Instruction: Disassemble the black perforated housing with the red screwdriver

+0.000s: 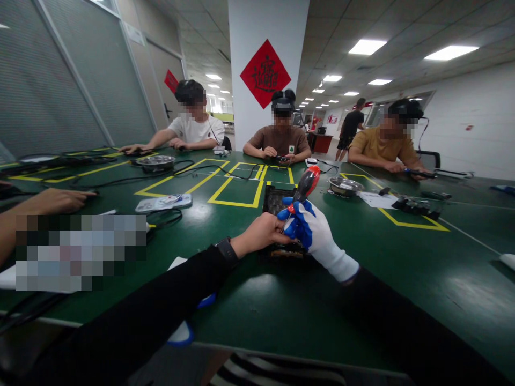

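Observation:
My right hand [311, 228], in a white glove with blue-coated fingers, is closed around a screwdriver [309, 185] with a red and black handle. The handle tilts up and to the right, and its shaft points down toward my left fingers. My left hand [261, 234] is bare, with a dark band on the wrist. Its fingers are pinched together by the lower shaft; what they grip is hidden. Under both hands lies a black, box-like part [277, 199] with an open, uneven inside, partly covered by the hands.
Metal bowls [345, 185] [156, 163] stand right and left. A phone-like object [164, 202] lies left, with black cables [193, 167] beyond. Dark parts [416, 206] and a white paper [378, 199] lie right. Co-workers sit across; another person's hand [60, 202] rests at left.

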{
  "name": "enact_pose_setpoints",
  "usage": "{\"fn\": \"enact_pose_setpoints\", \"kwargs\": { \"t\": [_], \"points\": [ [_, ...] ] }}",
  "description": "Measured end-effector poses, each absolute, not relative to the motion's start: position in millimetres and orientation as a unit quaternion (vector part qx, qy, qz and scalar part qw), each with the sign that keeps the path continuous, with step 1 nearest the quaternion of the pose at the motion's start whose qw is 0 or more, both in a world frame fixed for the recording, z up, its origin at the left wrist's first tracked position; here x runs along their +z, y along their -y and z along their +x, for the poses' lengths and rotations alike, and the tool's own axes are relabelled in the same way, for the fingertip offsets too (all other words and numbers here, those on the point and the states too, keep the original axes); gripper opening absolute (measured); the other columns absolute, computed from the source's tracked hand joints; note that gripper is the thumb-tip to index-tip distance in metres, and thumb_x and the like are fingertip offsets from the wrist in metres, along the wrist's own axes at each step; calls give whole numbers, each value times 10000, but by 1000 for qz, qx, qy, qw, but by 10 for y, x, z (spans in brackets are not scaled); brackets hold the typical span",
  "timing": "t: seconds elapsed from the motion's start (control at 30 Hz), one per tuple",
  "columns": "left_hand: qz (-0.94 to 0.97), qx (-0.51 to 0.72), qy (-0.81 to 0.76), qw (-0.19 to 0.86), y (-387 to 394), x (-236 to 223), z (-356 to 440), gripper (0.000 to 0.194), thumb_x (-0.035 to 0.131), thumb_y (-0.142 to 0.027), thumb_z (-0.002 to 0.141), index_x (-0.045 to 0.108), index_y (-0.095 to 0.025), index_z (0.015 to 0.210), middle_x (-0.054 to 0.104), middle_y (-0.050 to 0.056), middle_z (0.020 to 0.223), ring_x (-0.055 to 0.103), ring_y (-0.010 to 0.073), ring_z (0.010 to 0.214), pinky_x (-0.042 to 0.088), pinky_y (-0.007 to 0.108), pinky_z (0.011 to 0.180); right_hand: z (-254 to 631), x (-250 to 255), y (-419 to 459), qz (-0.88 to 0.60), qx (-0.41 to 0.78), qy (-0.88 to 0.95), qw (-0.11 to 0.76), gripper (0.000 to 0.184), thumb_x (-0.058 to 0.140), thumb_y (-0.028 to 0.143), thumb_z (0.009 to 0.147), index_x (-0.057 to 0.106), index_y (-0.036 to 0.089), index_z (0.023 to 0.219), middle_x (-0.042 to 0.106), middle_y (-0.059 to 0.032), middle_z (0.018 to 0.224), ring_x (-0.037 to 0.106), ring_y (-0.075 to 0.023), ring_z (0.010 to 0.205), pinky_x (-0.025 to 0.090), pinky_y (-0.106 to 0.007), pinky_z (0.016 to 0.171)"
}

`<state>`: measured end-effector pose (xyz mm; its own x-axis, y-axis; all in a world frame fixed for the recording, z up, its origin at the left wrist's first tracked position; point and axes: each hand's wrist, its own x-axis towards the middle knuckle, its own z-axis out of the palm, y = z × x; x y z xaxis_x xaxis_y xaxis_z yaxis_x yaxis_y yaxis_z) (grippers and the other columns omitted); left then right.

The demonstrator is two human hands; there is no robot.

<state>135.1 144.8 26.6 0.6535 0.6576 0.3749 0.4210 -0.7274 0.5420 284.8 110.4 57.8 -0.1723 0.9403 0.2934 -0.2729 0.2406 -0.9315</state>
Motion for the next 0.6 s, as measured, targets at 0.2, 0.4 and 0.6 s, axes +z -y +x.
{"fn": "enact_pose_setpoints", "kwargs": {
  "t": [0.2,0.4,0.6],
  "points": [
    [883,281,-316,205,-1472,241,1355,405,595,-466,714,684,-74,667,512,-12,592,409,68,574,299,170,565,2820,535,-1135,-325,518,531,587,322,633,434,704,499,174,840,626,31,632,511,-61,397,442,-176,378],
    [885,281,-300,217,-1464,265,1363,417,588,-478,719,698,-77,748,521,-8,616,419,74,584,309,172,573,2859,536,-1136,-282,550,554,558,368,562,431,765,534,163,1016,639,3,739,538,-58,452,464,-179,419],
    [885,275,-319,198,-1474,233,1363,394,601,-454,709,673,-72,646,510,-13,573,403,67,561,299,167,558,2807,509,-1155,-323,483,551,599,348,668,392,684,482,187,895,599,51,637,516,-55,414,450,-174,402]
  ]
}}
